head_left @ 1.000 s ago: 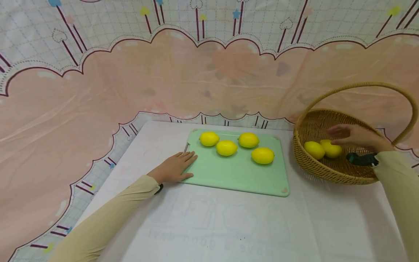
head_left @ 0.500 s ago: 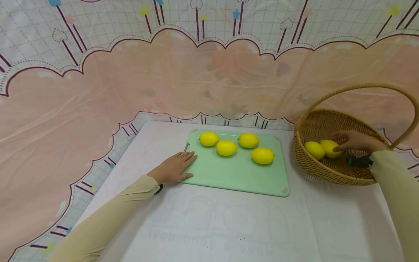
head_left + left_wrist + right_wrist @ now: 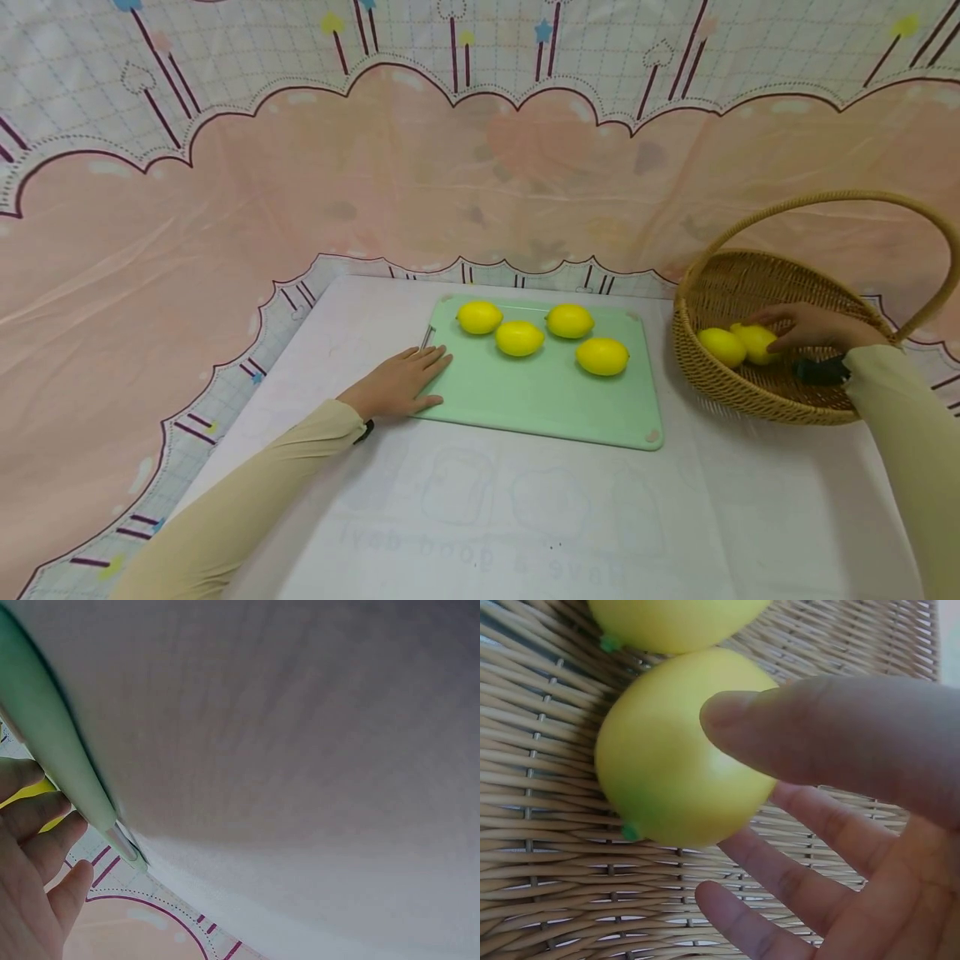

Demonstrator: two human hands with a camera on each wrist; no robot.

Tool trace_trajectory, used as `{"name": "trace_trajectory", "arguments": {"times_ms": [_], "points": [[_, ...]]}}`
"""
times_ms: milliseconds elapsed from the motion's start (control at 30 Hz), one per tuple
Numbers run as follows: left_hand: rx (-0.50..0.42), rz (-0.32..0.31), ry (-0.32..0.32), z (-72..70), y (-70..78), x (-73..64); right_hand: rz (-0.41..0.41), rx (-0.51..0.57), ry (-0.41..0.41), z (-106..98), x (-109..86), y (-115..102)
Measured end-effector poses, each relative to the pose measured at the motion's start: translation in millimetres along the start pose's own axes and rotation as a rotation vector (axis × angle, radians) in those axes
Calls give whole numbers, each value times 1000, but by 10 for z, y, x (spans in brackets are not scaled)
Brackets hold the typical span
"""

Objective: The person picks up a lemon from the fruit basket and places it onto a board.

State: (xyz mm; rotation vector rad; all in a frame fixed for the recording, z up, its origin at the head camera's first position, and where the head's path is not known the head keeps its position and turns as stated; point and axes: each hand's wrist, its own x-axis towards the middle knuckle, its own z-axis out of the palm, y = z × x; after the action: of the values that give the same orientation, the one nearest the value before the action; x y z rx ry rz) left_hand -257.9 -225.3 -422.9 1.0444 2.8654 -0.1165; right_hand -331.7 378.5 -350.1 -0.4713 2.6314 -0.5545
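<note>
My left hand (image 3: 397, 385) lies with fingers straight and spread on the left edge of a pale green cutting board (image 3: 525, 408). In the left wrist view its fingertips rest at the board's rim (image 3: 60, 742). My right hand (image 3: 813, 325) reaches into a wicker basket (image 3: 780, 408) and grips a yellow lemon (image 3: 756, 345). In the right wrist view the thumb (image 3: 780, 735) lies over that lemon (image 3: 660, 742), with the fingers round its far side. A second lemon (image 3: 722, 347) lies right beside it in the basket.
Several lemons (image 3: 602, 357) lie on the upper part of the board. The basket's tall arched handle (image 3: 832, 195) rises over the right arm. A white cloth (image 3: 480, 517) covers the table, and a patterned pink sheet (image 3: 450, 183) hangs behind.
My right hand has lowered into the basket and moved left onto the lemon, closing round it. That lemon has turned slightly. My left hand stays in place.
</note>
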Motion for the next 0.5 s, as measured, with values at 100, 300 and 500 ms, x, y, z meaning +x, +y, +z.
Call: {"name": "trace_trajectory", "arguments": {"times_ms": [100, 300, 500], "points": [[-6, -2, 0, 3, -3, 1, -7, 13, -10, -4, -3, -6], [-3, 3, 1, -2, -5, -3, 34, 0, -29, -2, -29, 17], [4, 7, 3, -10, -6, -8, 75, 29, -117, 14, -65, 59]]}}
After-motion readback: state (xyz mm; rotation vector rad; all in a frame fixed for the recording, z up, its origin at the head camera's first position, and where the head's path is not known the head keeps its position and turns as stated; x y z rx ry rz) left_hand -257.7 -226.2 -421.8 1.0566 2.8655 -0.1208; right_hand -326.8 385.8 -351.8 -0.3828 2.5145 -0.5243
